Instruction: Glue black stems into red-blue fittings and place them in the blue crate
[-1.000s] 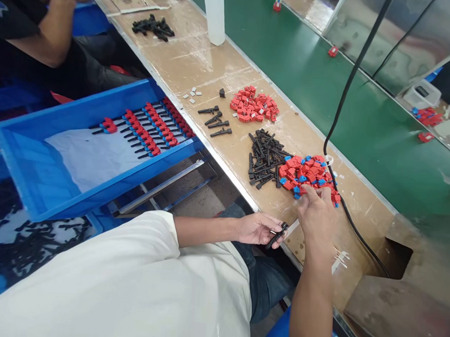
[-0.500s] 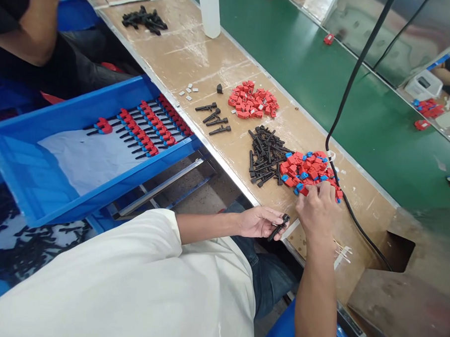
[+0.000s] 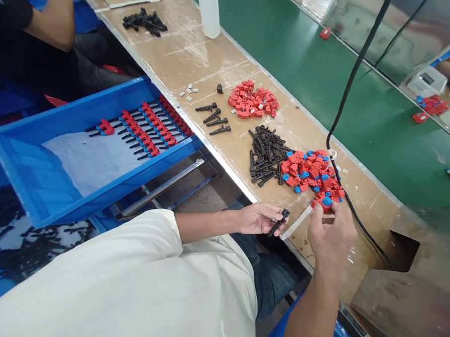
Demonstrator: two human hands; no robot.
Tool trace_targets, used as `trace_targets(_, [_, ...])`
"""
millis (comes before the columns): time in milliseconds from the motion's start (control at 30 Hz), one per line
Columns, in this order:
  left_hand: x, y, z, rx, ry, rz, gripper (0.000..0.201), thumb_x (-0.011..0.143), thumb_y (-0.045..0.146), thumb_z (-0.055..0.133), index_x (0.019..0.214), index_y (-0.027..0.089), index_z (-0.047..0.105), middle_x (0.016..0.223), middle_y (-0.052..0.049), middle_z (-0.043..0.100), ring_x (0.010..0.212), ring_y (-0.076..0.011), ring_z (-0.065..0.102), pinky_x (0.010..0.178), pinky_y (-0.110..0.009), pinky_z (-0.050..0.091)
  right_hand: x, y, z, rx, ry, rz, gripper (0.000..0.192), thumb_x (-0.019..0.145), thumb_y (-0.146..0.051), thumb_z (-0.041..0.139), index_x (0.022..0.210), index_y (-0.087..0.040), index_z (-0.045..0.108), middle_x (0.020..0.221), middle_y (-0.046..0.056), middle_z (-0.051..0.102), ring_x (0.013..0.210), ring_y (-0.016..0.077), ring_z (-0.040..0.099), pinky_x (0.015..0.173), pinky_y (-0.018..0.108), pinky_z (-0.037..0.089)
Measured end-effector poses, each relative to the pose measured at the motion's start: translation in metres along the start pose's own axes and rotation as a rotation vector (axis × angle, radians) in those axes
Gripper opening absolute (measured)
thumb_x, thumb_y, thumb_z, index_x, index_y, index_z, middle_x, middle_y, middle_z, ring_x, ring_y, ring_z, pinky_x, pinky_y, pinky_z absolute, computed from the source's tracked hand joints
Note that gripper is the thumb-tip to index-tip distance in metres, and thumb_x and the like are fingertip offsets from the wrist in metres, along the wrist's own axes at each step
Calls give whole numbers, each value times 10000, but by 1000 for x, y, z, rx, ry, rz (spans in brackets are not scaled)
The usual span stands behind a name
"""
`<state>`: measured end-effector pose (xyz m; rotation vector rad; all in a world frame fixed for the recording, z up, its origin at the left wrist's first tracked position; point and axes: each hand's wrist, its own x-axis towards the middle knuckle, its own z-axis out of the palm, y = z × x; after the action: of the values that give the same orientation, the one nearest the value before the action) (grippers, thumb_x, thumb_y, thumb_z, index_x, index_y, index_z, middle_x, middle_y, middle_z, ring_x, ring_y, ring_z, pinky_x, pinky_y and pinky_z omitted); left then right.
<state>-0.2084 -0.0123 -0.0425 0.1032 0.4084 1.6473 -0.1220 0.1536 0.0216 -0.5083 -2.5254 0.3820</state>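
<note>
My left hand [image 3: 260,219] is closed on a black plastic stick-shaped part [image 3: 278,223] with a block-like end, held over the table's front edge. Between the thumb and fingers of my right hand [image 3: 332,233] is a red and blue plastic piece [image 3: 325,203], just in front of the pile of red and blue pieces [image 3: 310,170]. Left of that pile, and touching it, lies a heap of black stick-shaped parts [image 3: 266,153]. Farther back sits a pile of red pieces [image 3: 253,100], with several separate black parts [image 3: 217,122] beside it.
A blue tray [image 3: 69,204] at the left holds rows of assembled red, blue and black parts on white paper. A black cable [image 3: 350,84] hangs down across the table's right side. Beyond lies a green surface [image 3: 275,51]. A co-worker's arm [image 3: 58,22] shows at the upper left.
My right hand has drawn back from the pile toward me and slightly right, with a red and blue piece now in its fingers. My left hand stays nearly still.
</note>
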Motion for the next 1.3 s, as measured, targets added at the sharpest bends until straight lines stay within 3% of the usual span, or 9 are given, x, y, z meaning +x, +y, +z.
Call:
trace_targets(167, [2,-2,4,57,16,9,436,633,344,899,877,88,644,683,-43,628,615,-119,643,409,-154,305,-56,-15,-30,539,-6,420,315,897,-445,627,1065,-179,647,1046,79,633,812,164,620,701,301,530])
trace_targets(300, [4,-9,12,129,30,-16,476,626,394,911,887,91,652,690,-48,655,625,-116,652,457,-156,385,-97,-16,-41,894,-64,658,326,845,-454,704,1013,-176,672,931,69,659,723,152,605,607,277,522])
trace_targets(433, [7,-19,26,199,-8,-97,484,617,449,910,820,94,650,698,-63,678,644,-123,662,502,-171,431,-124,-12,-47,1078,-92,831,376,836,-473,710,1057,-169,689,845,66,641,599,119,540,478,238,460])
trace_targets(567, [13,-30,41,286,3,-152,504,564,474,929,755,96,656,695,-36,675,598,-85,609,515,-181,431,-137,-12,-53,1125,-123,856,460,859,-484,684,1186,-160,678,734,39,595,558,111,498,448,223,431])
trace_targets(733, [19,-39,50,361,26,-172,525,510,490,939,699,94,652,636,6,633,544,-50,541,497,-180,411,-143,-20,-58,1121,26,891,393,836,-448,719,1122,-179,712,702,18,589,530,92,488,427,197,394])
trace_targets(1000, [18,-38,53,294,8,-275,487,557,453,937,717,89,655,654,-25,671,556,-66,599,495,-157,447,-151,-9,-59,1117,54,828,320,822,-362,760,1100,-209,719,809,45,655,554,94,524,453,205,429])
trace_targets(1167, [19,-36,49,231,-3,-303,462,585,406,936,755,75,664,686,-54,699,541,-63,624,490,-124,461,-150,-9,-64,1217,100,704,226,781,-234,779,997,-285,736,1063,51,644,721,120,605,592,250,517])
trace_targets(1300, [19,-36,47,198,4,-288,447,596,377,937,778,71,666,690,-51,697,549,-65,633,496,-117,467,-157,-8,-62,1368,117,802,234,723,-204,804,931,-286,735,1073,47,638,718,117,628,597,233,508])
